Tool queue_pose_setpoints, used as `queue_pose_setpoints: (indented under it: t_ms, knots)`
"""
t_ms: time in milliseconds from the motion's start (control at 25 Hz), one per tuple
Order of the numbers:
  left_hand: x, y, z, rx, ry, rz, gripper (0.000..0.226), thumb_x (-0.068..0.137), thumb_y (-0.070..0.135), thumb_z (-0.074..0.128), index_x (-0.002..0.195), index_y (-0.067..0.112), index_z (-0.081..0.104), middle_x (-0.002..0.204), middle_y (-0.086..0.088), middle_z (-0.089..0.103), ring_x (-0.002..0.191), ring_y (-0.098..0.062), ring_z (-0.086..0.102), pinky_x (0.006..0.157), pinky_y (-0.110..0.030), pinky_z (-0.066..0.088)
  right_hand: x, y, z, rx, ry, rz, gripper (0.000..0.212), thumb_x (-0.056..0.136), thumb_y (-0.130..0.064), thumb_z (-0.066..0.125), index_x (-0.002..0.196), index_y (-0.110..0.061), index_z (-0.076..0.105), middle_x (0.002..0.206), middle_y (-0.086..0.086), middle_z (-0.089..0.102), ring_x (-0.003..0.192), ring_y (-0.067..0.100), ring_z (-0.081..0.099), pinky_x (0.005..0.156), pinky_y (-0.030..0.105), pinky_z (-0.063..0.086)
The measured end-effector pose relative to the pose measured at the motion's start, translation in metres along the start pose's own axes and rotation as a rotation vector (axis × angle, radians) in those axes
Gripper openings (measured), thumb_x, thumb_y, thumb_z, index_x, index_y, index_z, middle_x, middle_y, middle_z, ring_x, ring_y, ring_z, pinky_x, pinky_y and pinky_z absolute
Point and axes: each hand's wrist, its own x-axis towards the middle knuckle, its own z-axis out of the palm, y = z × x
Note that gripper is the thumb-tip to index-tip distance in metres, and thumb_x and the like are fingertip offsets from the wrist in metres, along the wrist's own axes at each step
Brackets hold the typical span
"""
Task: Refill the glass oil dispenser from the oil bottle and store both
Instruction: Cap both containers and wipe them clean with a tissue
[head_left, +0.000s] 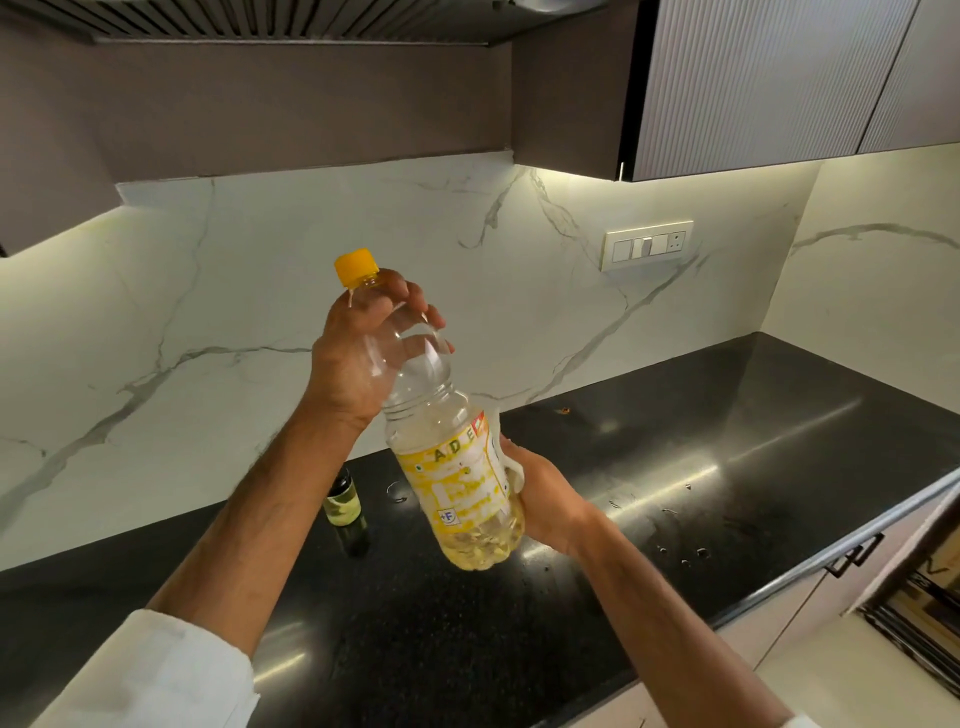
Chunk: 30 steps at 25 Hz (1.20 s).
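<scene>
oil bottle (457, 457) was held tilted in the air above the black counter (727, 467), yellow cap (356, 266) on, a little oil low in it. left hand (358, 353) curled round its neck and shoulder; right hand (540, 499) gripped the base with a white cloth (498, 441). glass oil dispenser (344, 506) stood on the counter just behind the left forearm, near the marble backsplash (260, 291). open counter stretched to the right.

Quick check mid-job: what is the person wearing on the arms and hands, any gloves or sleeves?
No gloves: left hand and right hand are bare. Both forearms are bare too, with white sleeves pushed back toward the elbows. No rings, watch or bands show.
</scene>
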Motion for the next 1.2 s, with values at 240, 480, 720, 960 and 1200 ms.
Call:
queue_pose_setpoints:
  t_ms: [240, 480, 720, 960, 1200]
  knots:
    - [-0.007, -0.001, -0.001, -0.186, -0.099, -0.001, 0.029, 0.075, 0.035, 0.081, 0.095, 0.017, 0.068, 0.092, 0.000, 0.067, 0.089, -0.023, 0.066, 0.077, -0.046, 0.058, 0.015, 0.004, 0.001, -0.115, 0.039, -0.033, 0.053, 0.110, -0.035, 0.041, 0.072, -0.027, 0.078, 0.071, -0.009, 0.073, 0.067, 0.004, 0.070, 0.078, 0.027, 0.054]
    - [-0.008, -0.009, 0.001, -0.187, -0.063, -0.014, 0.031, 0.074, 0.035, 0.082, 0.095, 0.017, 0.068, 0.093, -0.001, 0.069, 0.089, -0.023, 0.067, 0.077, -0.046, 0.059, 0.012, -0.003, 0.013, 0.037, -0.038, 0.131, 0.028, 0.108, -0.016, 0.047, 0.098, -0.005, 0.071, 0.098, 0.013, 0.072, 0.091, 0.024, 0.069, 0.093, 0.031, 0.058]
    - [-0.007, -0.005, -0.007, -0.139, 0.008, -0.001, 0.033, 0.070, 0.035, 0.085, 0.093, 0.017, 0.069, 0.091, -0.001, 0.068, 0.088, -0.023, 0.067, 0.075, -0.045, 0.059, 0.006, 0.027, 0.003, 0.328, -0.249, 0.196, 0.056, 0.109, -0.034, 0.030, 0.141, 0.000, 0.060, 0.143, 0.026, 0.058, 0.133, 0.037, 0.058, 0.118, 0.047, 0.040]
    - [-0.008, 0.003, -0.013, 0.040, 0.120, 0.056, 0.038, 0.065, 0.040, 0.088, 0.089, 0.018, 0.069, 0.088, -0.001, 0.069, 0.087, -0.024, 0.069, 0.073, -0.040, 0.059, 0.000, 0.055, -0.010, 0.472, 0.041, 0.012, 0.039, 0.106, -0.020, 0.047, 0.134, 0.002, 0.065, 0.136, 0.028, 0.063, 0.116, 0.035, 0.069, 0.093, 0.043, 0.061]
    - [-0.008, 0.001, -0.011, 0.181, 0.237, 0.141, 0.020, 0.080, 0.021, 0.065, 0.097, 0.011, 0.059, 0.085, -0.002, 0.069, 0.087, -0.029, 0.069, 0.071, -0.039, 0.057, -0.023, 0.055, 0.010, 0.328, 0.325, -0.340, 0.030, 0.108, -0.016, 0.047, 0.125, -0.005, 0.069, 0.119, 0.017, 0.074, 0.105, 0.024, 0.073, 0.086, 0.029, 0.062]
